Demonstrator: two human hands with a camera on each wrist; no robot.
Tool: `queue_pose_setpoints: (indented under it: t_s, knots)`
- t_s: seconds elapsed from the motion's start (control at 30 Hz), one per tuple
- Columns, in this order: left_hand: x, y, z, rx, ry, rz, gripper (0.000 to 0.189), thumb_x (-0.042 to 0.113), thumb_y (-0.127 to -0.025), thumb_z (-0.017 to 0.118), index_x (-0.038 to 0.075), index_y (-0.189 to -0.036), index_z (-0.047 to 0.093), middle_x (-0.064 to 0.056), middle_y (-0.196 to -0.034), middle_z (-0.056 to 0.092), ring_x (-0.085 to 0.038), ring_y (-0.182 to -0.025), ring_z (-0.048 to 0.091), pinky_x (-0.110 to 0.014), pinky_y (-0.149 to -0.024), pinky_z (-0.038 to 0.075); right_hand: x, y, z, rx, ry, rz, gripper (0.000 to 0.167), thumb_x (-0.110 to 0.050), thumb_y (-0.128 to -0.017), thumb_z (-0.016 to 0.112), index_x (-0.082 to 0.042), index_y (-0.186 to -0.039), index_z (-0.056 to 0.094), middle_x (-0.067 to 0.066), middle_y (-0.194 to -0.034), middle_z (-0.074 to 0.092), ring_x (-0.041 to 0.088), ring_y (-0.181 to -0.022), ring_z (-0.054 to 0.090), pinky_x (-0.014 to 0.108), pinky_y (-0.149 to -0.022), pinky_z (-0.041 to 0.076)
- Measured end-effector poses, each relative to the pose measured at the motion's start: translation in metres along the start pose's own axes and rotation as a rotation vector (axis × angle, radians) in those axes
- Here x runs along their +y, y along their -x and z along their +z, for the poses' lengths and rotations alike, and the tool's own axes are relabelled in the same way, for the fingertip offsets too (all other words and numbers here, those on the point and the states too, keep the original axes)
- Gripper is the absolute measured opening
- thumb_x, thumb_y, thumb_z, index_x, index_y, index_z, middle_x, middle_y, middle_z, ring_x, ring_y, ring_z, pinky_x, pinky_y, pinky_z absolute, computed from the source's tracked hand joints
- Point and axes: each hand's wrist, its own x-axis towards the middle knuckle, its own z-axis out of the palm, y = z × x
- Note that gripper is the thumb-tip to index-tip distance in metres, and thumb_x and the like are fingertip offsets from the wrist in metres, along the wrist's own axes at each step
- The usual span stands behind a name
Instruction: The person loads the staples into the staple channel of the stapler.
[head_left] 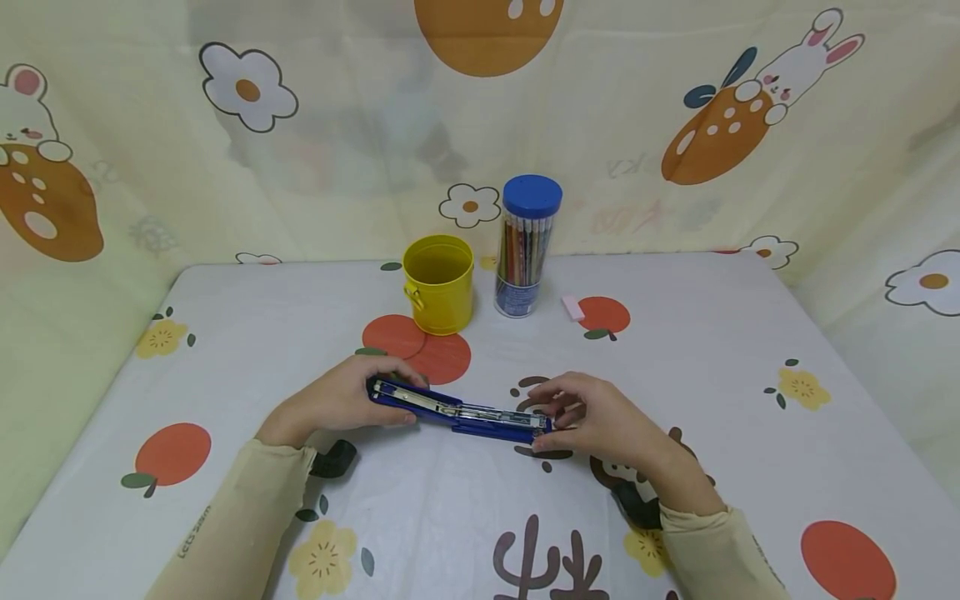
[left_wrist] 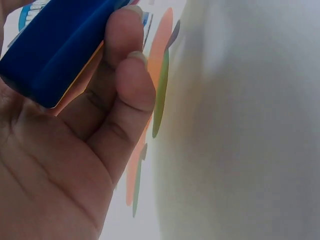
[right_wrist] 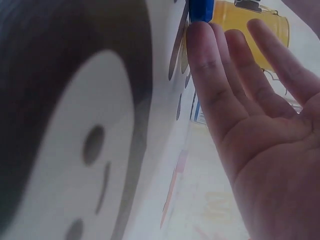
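Observation:
An unfolded blue stapler [head_left: 461, 412] lies stretched out over the table, its metal magazine and inner parts facing up. My left hand [head_left: 358, 392] grips its left end, thumb on the near side and fingers on the far side. In the left wrist view, fingers [left_wrist: 132, 82] curl beside the blue stapler body [left_wrist: 55, 47]. At the stapler's right end is my right hand [head_left: 600, 417]. The right wrist view shows its fingers [right_wrist: 212, 75] extended and spread, one fingertip at the blue end [right_wrist: 201, 10]; whether it presses there I cannot tell.
Behind the stapler stand a yellow bucket [head_left: 439, 287] and a clear tube of pencils [head_left: 525, 250] with a blue lid. A small pink eraser-like block [head_left: 573, 308] lies right of the tube. A patterned curtain [head_left: 360, 142] rises at the table's back edge.

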Motion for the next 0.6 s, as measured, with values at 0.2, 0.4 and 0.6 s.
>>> queue_pose_setpoints:
  t_s: [0.2,0.4,0.6]
  knots:
    - [0.003,0.001,-0.001,0.013,-0.022,0.032,0.035,0.024,-0.081,0.087,0.022,-0.113,0.072,0.010,-0.110,0.069,-0.017,-0.102,0.060,-0.039,-0.090,0.049,-0.001,0.000,0.000,-0.007,-0.005,0.003,0.058,-0.022,-0.076,0.090,-0.005,-0.126,0.066,0.007,-0.113,0.066,0.020,-0.093,0.066,0.036,-0.084,0.057]
    - [0.007,0.001,-0.002,0.033,-0.039,0.046,0.036,0.025,-0.080,0.088,0.023,-0.112,0.072,0.011,-0.108,0.069,-0.017,-0.100,0.060,-0.037,-0.087,0.050,-0.002,0.000,0.000,-0.006,-0.008,0.016,0.058,-0.022,-0.076,0.091,-0.005,-0.126,0.066,0.007,-0.113,0.067,0.019,-0.094,0.066,0.036,-0.084,0.057]
    - [0.013,0.000,-0.001,0.059,-0.034,0.092,0.043,0.024,-0.081,0.087,0.015,-0.120,0.070,0.009,-0.109,0.070,-0.016,-0.099,0.062,-0.037,-0.090,0.051,-0.001,-0.001,0.000,-0.006,0.005,0.028,0.058,-0.022,-0.076,0.090,-0.005,-0.126,0.066,0.006,-0.113,0.067,0.019,-0.094,0.067,0.037,-0.085,0.057]
